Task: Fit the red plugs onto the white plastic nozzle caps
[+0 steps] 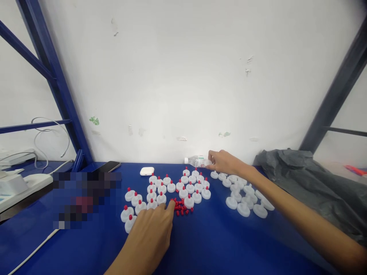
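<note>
My left hand [153, 231] lies on the blue table [200, 244], fingers stretched toward a small heap of red plugs [181, 208], its fingertip touching the heap's edge. Around it stand several white caps with red tops [172, 187]. My right hand [225, 162] reaches far back to the wall and grips a small clear water bottle [196, 160] lying on its side. Below that arm lie several plain white caps [243, 196] without red tops.
A phone [106, 166] and a white earbud case [147, 171] lie near the wall. A grey plastic bag [309, 183] fills the right side. White cables and a power strip [27, 183] sit at the left. Blue frame struts rise at both sides.
</note>
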{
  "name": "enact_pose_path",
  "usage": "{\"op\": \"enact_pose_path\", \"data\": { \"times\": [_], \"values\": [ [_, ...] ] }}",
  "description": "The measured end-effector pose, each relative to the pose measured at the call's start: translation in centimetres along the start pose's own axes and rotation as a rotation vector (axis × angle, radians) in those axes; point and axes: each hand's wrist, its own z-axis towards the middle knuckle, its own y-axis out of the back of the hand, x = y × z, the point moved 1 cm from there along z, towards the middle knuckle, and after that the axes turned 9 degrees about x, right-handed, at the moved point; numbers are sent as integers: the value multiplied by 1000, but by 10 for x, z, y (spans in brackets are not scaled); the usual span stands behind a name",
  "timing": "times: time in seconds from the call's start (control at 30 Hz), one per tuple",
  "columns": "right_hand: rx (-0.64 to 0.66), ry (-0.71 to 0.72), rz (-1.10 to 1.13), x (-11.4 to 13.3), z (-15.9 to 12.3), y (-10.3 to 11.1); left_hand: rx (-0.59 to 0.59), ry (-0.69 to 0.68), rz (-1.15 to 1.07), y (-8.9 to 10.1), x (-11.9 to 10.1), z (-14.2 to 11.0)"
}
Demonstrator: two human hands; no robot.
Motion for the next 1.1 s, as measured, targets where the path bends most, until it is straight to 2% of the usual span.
{"op": "enact_pose_path", "data": {
  "times": [0.1,0.23,0.33,0.43,0.53,0.67,0.83,0.97,1.1],
  "values": [
    [-35,43,72,12,-16,14,-58,-22,-42,21,5,-9],
    [-128,130,129,35,-49,20,-294,-160,-140,57,13,-11],
    [-241,213,158,50,-71,13,-467,-318,-325,78,13,4],
    [-287,236,231,61,-84,-2,-545,-394,-548,83,10,28],
    [-318,266,267,69,-89,-17,-456,-371,-783,73,7,48],
    [-395,297,209,75,-92,-30,-298,-380,-1002,55,10,55],
    [-497,352,133,79,-95,-38,-190,-380,-1057,37,13,53],
    [-521,397,106,81,-97,-42,-123,-397,-1103,26,6,55],
    [-540,394,105,83,-99,-42,-148,-394,-1182,24,3,56]
  ]
}}
